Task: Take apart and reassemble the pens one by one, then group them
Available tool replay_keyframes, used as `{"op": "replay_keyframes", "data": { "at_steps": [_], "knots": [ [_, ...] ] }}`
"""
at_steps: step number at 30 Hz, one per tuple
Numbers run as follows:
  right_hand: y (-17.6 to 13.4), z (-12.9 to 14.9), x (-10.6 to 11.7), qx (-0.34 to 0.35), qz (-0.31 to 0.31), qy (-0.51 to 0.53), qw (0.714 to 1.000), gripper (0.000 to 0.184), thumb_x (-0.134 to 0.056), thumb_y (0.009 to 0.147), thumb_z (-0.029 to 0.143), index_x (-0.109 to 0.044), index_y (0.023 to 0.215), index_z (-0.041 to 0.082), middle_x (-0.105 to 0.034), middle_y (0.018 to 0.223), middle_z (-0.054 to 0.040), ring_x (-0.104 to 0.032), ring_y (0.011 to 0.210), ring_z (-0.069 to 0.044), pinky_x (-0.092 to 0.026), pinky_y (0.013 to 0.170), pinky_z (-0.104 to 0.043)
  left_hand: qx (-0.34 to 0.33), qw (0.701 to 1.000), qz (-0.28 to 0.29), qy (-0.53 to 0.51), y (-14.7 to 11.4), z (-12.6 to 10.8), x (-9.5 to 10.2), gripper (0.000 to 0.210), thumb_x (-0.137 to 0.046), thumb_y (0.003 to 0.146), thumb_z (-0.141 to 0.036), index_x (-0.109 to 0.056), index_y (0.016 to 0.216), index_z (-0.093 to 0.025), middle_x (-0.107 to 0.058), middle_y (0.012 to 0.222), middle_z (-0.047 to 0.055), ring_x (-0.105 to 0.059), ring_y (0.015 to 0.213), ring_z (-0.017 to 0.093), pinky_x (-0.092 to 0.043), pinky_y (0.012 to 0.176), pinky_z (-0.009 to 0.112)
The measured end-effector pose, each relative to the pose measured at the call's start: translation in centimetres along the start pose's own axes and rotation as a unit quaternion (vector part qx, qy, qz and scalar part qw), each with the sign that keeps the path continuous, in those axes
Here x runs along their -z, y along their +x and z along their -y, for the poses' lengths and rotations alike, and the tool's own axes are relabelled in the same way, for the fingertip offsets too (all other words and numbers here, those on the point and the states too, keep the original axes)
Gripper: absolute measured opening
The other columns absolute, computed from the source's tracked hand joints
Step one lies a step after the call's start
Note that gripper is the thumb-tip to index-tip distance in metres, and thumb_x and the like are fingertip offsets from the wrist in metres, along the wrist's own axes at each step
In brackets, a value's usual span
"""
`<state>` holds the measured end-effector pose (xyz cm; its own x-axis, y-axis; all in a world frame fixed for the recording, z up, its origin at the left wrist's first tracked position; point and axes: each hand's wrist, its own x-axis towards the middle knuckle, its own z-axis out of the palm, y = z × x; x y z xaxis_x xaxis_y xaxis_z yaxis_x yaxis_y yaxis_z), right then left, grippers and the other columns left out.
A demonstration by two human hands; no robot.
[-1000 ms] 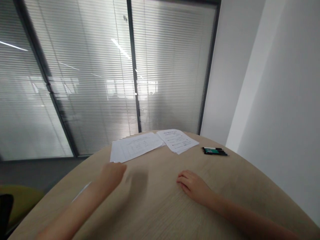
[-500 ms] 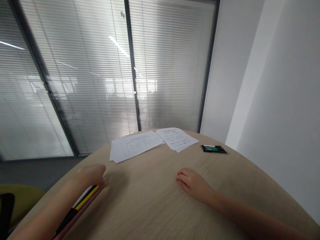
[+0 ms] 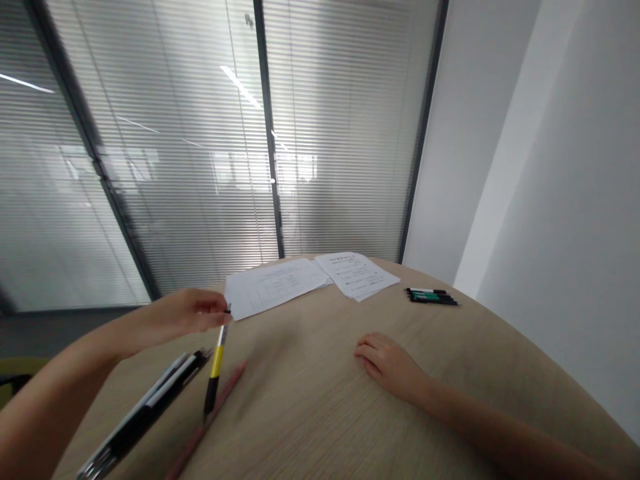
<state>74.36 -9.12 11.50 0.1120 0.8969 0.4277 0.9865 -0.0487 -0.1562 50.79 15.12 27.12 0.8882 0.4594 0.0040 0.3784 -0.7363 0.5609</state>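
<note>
My left hand [image 3: 197, 312] pinches the top end of a yellow and black pen [image 3: 217, 365] between thumb and fingers. That pen hangs slanted, its black end pointing down toward a reddish pencil [image 3: 230, 383]. Below my left wrist is a bunch of black and white pens [image 3: 145, 413], partly cut off by the bottom edge; whether they all touch the table cannot be made out. Farther right, my right hand [image 3: 385, 367] rests on the tabletop, its fingers curled together and nothing visible in them.
Printed sheets of paper [image 3: 277, 287] and another small stack of sheets [image 3: 357, 277] lie at the far side of the round wooden table [image 3: 310, 400]. Several black and green pens [image 3: 433, 297] lie together at the right. A chair [image 3: 20, 373] stands beyond the left edge.
My left hand has risen and moved forward, lifting the yellow and black pen apart from the others. The black and white pens and the reddish pencil now show separately. My right hand stays put.
</note>
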Motion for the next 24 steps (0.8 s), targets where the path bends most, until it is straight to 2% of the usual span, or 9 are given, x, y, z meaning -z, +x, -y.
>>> {"op": "replay_keyframes", "data": {
  "at_steps": [3,6,8,12,13,15,17,20,24],
  "knots": [
    [0.0,0.0,0.0,-0.001,-0.002,0.001,1.0,0.016,-0.043,0.08,0.013,-0.057,0.085,0.018,-0.058,0.088,-0.0056,-0.051,0.085,-0.017,-0.041,0.078,-0.03,-0.019,0.978,-0.057,-0.199,-0.2,-1.3,0.0,0.017,-0.059,0.064,-0.03,-0.056,0.055,-0.016,-0.048,0.049,-0.005,-0.042,0.048,0.008,-0.033,0.047,0.015],
    [0.0,0.0,0.1,-0.002,-0.001,0.002,1.0,0.016,-0.043,0.08,0.013,-0.057,0.085,0.018,-0.057,0.088,-0.0054,-0.051,0.085,-0.016,-0.041,0.078,-0.03,0.021,0.903,-0.065,-0.425,0.9,-2.5,-2.0,0.007,-0.059,0.064,-0.021,-0.057,0.06,-0.016,-0.056,0.054,-0.004,-0.047,0.048,0.007,-0.037,0.047,0.014],
    [0.0,0.0,0.2,0.001,0.001,0.009,1.0,0.016,-0.041,0.082,0.016,-0.057,0.086,0.019,-0.058,0.087,-0.0052,-0.051,0.085,-0.016,-0.041,0.077,-0.029,0.087,0.849,-0.044,-0.52,1.8,-3.3,-4.2,0.01,-0.055,0.068,-0.018,-0.058,0.059,-0.015,-0.056,0.052,-0.003,-0.047,0.044,0.004,-0.038,0.046,0.012],
    [-0.1,0.1,0.2,0.014,0.007,0.027,1.0,0.019,-0.038,0.085,0.021,-0.057,0.088,0.019,-0.059,0.088,-0.005,-0.051,0.085,-0.016,-0.04,0.077,-0.029,0.145,0.834,0.014,-0.532,2.5,-4.8,-9.4,0.016,-0.052,0.072,-0.018,-0.059,0.06,-0.012,-0.061,0.055,0.0,-0.053,0.047,0.005,-0.042,0.048,0.013],
    [-0.2,0.1,0.3,0.017,0.008,0.029,0.999,0.02,-0.038,0.086,0.022,-0.057,0.088,0.019,-0.059,0.088,-0.005,-0.051,0.085,-0.016,-0.04,0.078,-0.029,0.163,0.827,0.074,-0.534,2.3,-5.1,-10.6,0.017,-0.051,0.073,-0.02,-0.06,0.061,-0.011,-0.062,0.056,0.001,-0.055,0.049,0.006,-0.043,0.05,0.014],
    [-0.3,0.0,0.3,0.02,0.004,0.033,0.999,0.021,-0.037,0.086,0.024,-0.057,0.088,0.019,-0.059,0.089,-0.0053,-0.051,0.085,-0.016,-0.039,0.079,-0.03,0.176,0.816,0.154,-0.528,1.7,-5.5,-13.0,0.019,-0.05,0.073,-0.021,-0.06,0.061,-0.01,-0.061,0.055,0.001,-0.055,0.048,0.006,-0.043,0.05,0.014],
    [-0.3,0.0,0.5,0.013,-0.002,0.045,0.999,0.024,-0.035,0.087,0.025,-0.058,0.085,0.018,-0.059,0.085,-0.0059,-0.052,0.083,-0.016,-0.039,0.077,-0.029,0.183,0.821,0.191,-0.507,1.2,-5.6,-14.9,0.02,-0.051,0.072,-0.026,-0.058,0.062,-0.011,-0.062,0.054,0.003,-0.055,0.047,0.008,-0.043,0.05,0.018],
    [-0.5,0.5,0.9,-0.006,0.042,0.077,0.996,0.034,-0.031,0.088,0.028,-0.059,0.072,0.015,-0.058,0.07,-0.0036,-0.052,0.067,-0.013,-0.039,0.063,-0.023,0.177,0.823,0.182,-0.508,0.8,-5.3,-16.8,0.018,-0.056,0.069,-0.03,-0.055,0.065,-0.012,-0.063,0.057,0.004,-0.057,0.049,0.009,-0.043,0.053,0.021],
    [-0.8,2.3,1.6,0.004,0.181,0.125,0.976,0.043,-0.036,0.084,0.041,-0.058,0.058,0.014,-0.05,0.05,0.0027,-0.041,0.046,-0.007,-0.028,0.044,-0.018,0.177,0.824,0.164,-0.512,1.0,-4.8,-17.6,0.02,-0.058,0.069,-0.032,-0.054,0.065,-0.012,-0.062,0.058,0.003,-0.056,0.051,0.009,-0.043,0.056,0.021]
  ]
}}
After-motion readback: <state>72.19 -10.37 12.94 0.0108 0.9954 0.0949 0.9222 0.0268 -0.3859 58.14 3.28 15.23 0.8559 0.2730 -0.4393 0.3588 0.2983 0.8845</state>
